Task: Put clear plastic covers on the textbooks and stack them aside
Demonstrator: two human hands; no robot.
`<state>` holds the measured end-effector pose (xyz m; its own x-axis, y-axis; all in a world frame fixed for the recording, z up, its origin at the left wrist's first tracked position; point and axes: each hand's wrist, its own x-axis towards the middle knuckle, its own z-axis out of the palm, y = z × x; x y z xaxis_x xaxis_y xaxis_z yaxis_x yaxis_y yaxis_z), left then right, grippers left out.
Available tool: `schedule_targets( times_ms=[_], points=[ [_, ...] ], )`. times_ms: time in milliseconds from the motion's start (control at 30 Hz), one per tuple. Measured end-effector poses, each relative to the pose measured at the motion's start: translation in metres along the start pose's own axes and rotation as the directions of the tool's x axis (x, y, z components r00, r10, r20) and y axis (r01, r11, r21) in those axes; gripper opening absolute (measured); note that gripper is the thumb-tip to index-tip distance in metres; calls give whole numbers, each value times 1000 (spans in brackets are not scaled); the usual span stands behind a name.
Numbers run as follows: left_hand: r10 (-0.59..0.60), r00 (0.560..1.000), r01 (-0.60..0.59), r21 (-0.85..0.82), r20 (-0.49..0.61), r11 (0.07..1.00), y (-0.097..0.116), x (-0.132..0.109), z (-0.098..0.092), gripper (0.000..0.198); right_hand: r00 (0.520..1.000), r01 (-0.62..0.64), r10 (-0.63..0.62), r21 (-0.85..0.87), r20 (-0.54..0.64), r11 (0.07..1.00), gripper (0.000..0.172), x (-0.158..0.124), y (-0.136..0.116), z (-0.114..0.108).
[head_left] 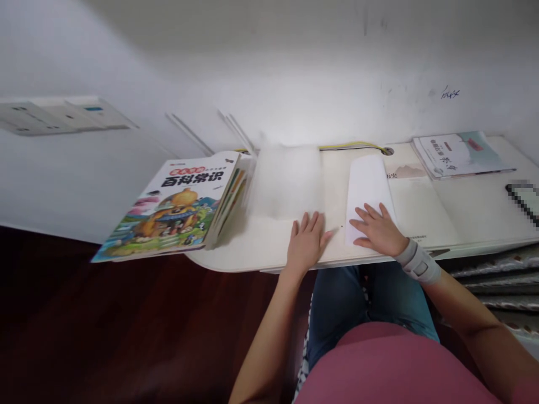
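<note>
My left hand (306, 241) lies flat near the desk's front edge, its thumb apart from its fingers. Just beyond its fingertips is a pale, sheet-like thing (286, 182), smeared by motion; I cannot tell whether the hand touches it. With fingers spread, my right hand (377, 229) presses on a narrow white paper (366, 179) that looks folded. This paper overlaps the left side of a cream-coloured book (421, 207) with a brown mountain picture on its cover. A grey wrist wrap (421, 265) is around my right wrist.
A stack of picture books (177, 207) juts past the desk's (236, 249) left end. More booklets (463, 156) lie at the back right, near a dark-edged, partly pixelated object (524, 202). Along the wall a yellow cable (353, 144) runs to a round hole (388, 151).
</note>
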<state>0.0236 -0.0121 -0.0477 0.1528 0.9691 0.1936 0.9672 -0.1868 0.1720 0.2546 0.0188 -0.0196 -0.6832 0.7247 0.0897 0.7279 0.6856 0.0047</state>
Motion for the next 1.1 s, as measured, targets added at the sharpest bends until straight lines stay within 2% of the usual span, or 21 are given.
schedule_targets(
  times_ms=[467, 867, 1100],
  points=[
    [-137, 976, 118, -121, -167, 986, 0, -5, 7, 57, 999, 5, -5, -13, 34, 1000, 51, 7, -9, 5],
    [-81, 983, 72, -58, -166, 996, 5, -8, 4, 59, 1000, -2, 3, -33, 14, 999, 51, 4, -26, 7],
    [-171, 959, 150, -108, -226, 983, 5, -10, 6, 55, 999, -31, 31, -27, 8, 999, 51, 2, -32, 9]
  ],
)
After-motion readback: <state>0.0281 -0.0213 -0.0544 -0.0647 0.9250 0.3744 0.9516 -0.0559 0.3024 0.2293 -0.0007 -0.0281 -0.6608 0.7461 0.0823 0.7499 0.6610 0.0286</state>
